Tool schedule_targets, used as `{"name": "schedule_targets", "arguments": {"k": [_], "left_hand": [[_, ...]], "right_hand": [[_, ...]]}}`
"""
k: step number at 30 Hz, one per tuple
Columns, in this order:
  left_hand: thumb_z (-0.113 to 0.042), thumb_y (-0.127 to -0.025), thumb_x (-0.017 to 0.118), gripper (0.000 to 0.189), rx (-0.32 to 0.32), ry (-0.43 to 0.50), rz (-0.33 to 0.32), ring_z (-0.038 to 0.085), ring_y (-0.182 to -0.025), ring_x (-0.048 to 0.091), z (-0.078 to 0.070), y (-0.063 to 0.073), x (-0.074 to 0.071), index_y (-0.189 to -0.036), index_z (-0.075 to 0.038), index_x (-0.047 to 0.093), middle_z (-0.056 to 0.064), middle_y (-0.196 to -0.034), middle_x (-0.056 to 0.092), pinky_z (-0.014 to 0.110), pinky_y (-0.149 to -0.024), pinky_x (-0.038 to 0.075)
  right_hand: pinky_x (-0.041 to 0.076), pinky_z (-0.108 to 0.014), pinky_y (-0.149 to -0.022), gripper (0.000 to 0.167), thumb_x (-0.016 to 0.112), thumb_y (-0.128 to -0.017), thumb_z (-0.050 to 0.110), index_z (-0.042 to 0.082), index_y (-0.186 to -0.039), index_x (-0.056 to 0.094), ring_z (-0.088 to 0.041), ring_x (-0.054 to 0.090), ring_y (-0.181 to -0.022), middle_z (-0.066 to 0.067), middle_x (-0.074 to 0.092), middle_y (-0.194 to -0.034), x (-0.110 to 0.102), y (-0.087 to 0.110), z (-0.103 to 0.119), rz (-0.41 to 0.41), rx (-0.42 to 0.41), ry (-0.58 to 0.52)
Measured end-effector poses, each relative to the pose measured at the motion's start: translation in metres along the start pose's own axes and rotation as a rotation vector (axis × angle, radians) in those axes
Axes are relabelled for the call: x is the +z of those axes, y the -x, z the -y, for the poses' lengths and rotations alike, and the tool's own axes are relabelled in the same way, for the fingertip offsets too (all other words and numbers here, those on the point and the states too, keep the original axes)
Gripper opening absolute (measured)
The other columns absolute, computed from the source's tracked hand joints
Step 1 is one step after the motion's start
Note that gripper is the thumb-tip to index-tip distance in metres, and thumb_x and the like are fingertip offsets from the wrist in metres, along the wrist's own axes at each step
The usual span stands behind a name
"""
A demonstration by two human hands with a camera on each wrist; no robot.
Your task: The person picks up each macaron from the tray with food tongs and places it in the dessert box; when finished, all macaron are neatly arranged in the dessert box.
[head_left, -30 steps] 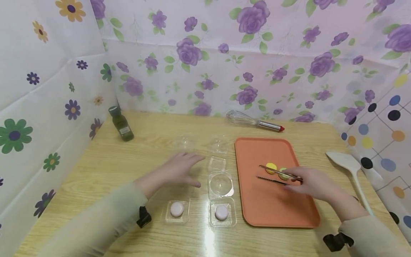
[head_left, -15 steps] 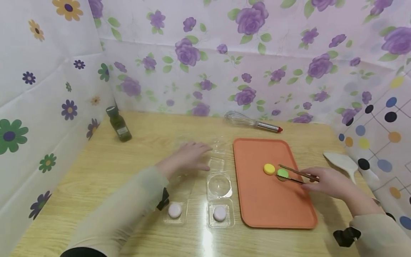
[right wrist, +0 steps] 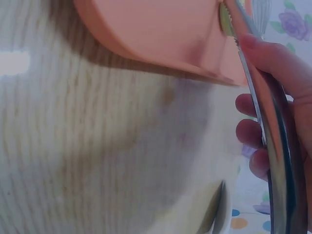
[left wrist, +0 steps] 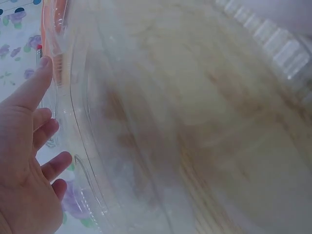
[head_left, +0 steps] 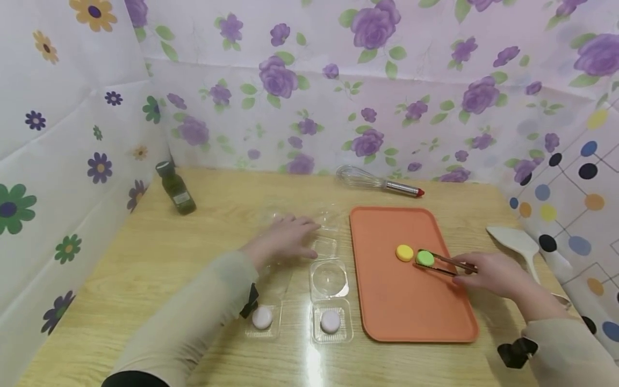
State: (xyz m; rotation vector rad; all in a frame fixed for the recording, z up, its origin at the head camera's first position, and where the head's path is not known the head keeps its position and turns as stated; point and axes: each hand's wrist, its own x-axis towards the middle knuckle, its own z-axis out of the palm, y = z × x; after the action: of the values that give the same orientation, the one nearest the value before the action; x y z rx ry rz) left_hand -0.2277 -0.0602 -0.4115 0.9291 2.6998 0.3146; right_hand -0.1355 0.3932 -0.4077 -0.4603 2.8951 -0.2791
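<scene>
My right hand (head_left: 490, 274) grips metal tongs (right wrist: 273, 141), and their serrated tips stand on both sides of a green macaron (head_left: 425, 258) on the orange tray (head_left: 411, 317). A yellow macaron (head_left: 404, 253) lies just left of it. At the left, my left hand (head_left: 285, 239) reaches over clear plastic boxes with thumb and fingers apart, near a hinged lid (head_left: 326, 219). In the left wrist view, its loose fingers (left wrist: 56, 165) are at the edge of the clear plastic (left wrist: 87, 126). Two pale lilac macarons (head_left: 330, 321) (head_left: 262, 317) sit in the front box trays.
A whisk (head_left: 379, 181) lies behind the tray. At the back left a dark green bottle (head_left: 176, 188) lies tilted in view. A white spatula (head_left: 517, 242) rests right of the tray, with a metal utensil (head_left: 561, 301) near my right wrist. Flowered cloth (head_left: 290, 107) walls the table.
My right hand drew back rightward, and the tongs now flank and close on the green macaron. My left hand moved forward and slightly right over the plastic boxes, then nearly stopped.
</scene>
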Motion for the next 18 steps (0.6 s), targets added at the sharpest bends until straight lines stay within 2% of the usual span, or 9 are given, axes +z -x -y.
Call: {"name": "schedule_targets", "arguments": {"k": [4,8,11,15,18], "left_hand": [[-0.053,-0.081,0.065,0.079,0.011,-0.006,-0.003,0.031,-0.132,0.03,-0.001,-0.001,0.0,-0.145,-0.019,0.035,0.004,-0.148,0.034,0.055,-0.109,0.015],[-0.052,-0.08,0.066,0.078,0.004,-0.01,-0.011,0.031,-0.131,0.032,-0.002,-0.001,0.0,-0.144,-0.018,0.037,0.004,-0.147,0.036,0.054,-0.109,0.016],[-0.054,-0.08,0.066,0.079,-0.004,-0.016,-0.016,0.03,-0.132,0.032,-0.003,-0.001,0.001,-0.144,-0.018,0.038,0.005,-0.147,0.036,0.052,-0.11,0.016],[-0.055,-0.079,0.065,0.079,0.001,-0.014,-0.026,0.031,-0.132,0.032,-0.004,-0.003,0.003,-0.143,-0.016,0.039,0.006,-0.146,0.037,0.051,-0.111,0.014],[-0.055,-0.078,0.066,0.079,0.006,-0.009,-0.034,0.031,-0.131,0.033,-0.006,-0.003,0.005,-0.142,-0.015,0.04,0.006,-0.145,0.038,0.051,-0.111,0.015]], "right_hand": [[0.048,-0.035,-0.062,0.048,0.071,-0.08,0.043,0.009,-0.114,0.067,-0.013,0.057,-0.075,0.002,0.065,-0.088,-0.007,-0.002,0.003,-0.032,-0.016,-0.041],[0.049,-0.038,-0.065,0.047,0.071,-0.082,0.039,0.007,-0.115,0.066,-0.016,0.059,-0.079,-0.002,0.066,-0.093,-0.015,-0.011,0.013,-0.047,-0.024,-0.043],[0.049,-0.038,-0.064,0.046,0.07,-0.083,0.035,0.005,-0.117,0.064,-0.018,0.058,-0.079,-0.004,0.065,-0.094,-0.019,-0.025,0.029,-0.046,-0.044,-0.054],[0.047,-0.037,-0.063,0.05,0.069,-0.083,0.04,0.008,-0.121,0.063,-0.017,0.058,-0.078,-0.004,0.065,-0.095,-0.022,-0.046,0.057,-0.036,-0.07,-0.066],[0.05,-0.04,-0.067,0.052,0.067,-0.083,0.044,0.012,-0.123,0.062,-0.018,0.06,-0.083,-0.005,0.066,-0.102,-0.023,-0.061,0.078,-0.019,-0.096,-0.082]]}}
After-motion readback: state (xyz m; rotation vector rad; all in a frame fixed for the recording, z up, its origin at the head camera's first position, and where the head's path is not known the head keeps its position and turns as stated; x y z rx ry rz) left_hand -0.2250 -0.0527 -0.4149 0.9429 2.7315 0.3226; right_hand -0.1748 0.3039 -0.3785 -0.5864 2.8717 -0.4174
